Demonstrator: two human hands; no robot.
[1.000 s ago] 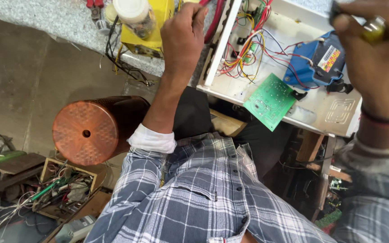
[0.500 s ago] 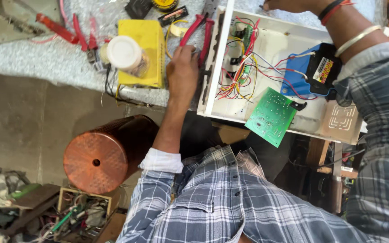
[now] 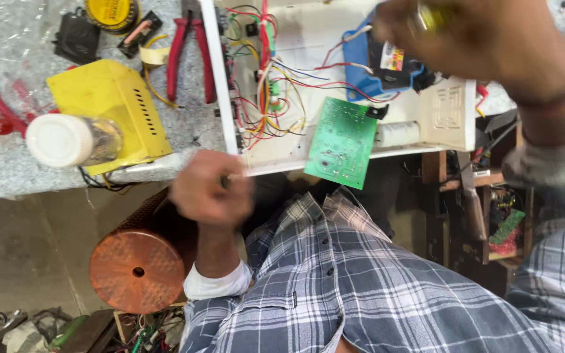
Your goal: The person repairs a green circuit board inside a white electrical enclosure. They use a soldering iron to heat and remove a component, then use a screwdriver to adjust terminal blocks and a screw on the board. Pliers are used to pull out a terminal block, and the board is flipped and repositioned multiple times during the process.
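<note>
White open casing (image 3: 449, 114) on bench edge; tangled coloured wires (image 3: 266, 98) inside; green board (image 3: 342, 142) overhanging.

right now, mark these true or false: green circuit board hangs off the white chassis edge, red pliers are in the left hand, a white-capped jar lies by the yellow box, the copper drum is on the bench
1. The green circuit board hangs over the white chassis edge. True.
2. The red-handled pliers are in the left hand. False: they lie on the bench, apart from that blurred hand.
3. A white-capped jar lies by the yellow box. True.
4. The copper drum sits on the bench. False: it is below the bench edge.
5. The right hand is over the chassis. True.
</note>
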